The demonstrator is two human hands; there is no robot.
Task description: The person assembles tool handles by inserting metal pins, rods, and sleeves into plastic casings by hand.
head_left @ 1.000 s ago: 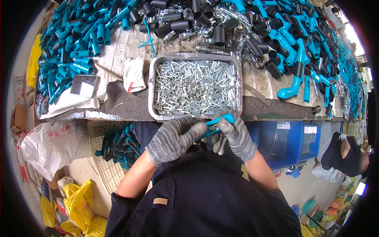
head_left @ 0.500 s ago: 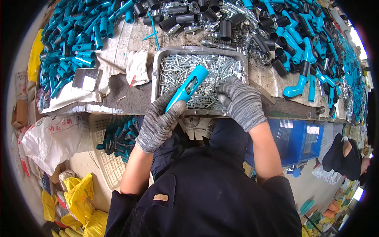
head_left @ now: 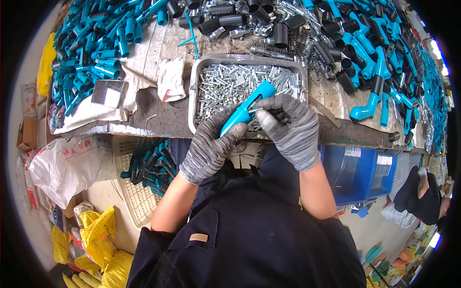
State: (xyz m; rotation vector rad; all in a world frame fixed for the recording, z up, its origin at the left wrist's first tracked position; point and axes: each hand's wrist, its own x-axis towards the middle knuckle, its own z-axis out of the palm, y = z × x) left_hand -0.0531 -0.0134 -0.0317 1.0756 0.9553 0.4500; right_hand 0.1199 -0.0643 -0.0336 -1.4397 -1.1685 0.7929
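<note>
My left hand (head_left: 209, 146), in a grey knitted glove, is closed round the lower part of a teal plastic tube (head_left: 261, 90). The tube tilts up to the right and has a slot in its side. My right hand (head_left: 294, 132), gloved alike, pinches a small metal pin (head_left: 254, 110) against the slotted side; how far the pin reaches into the slot I cannot tell. Both hands are over the near edge of a grey metal tray (head_left: 193, 98) full of loose metal pins (head_left: 223, 86).
Teal tubes (head_left: 105, 71) are heaped at the left, near a phone (head_left: 108, 93) and a white glove (head_left: 171, 79). Teal handles (head_left: 367, 106), black sleeves (head_left: 281, 34) and springs lie at the back and right. Below are a cream basket (head_left: 137, 201) and a blue crate (head_left: 353, 180).
My right hand has come out of the pins toward the tube, now with a pin between its fingers. My left hand and the tube have shifted right and tilted lower.
</note>
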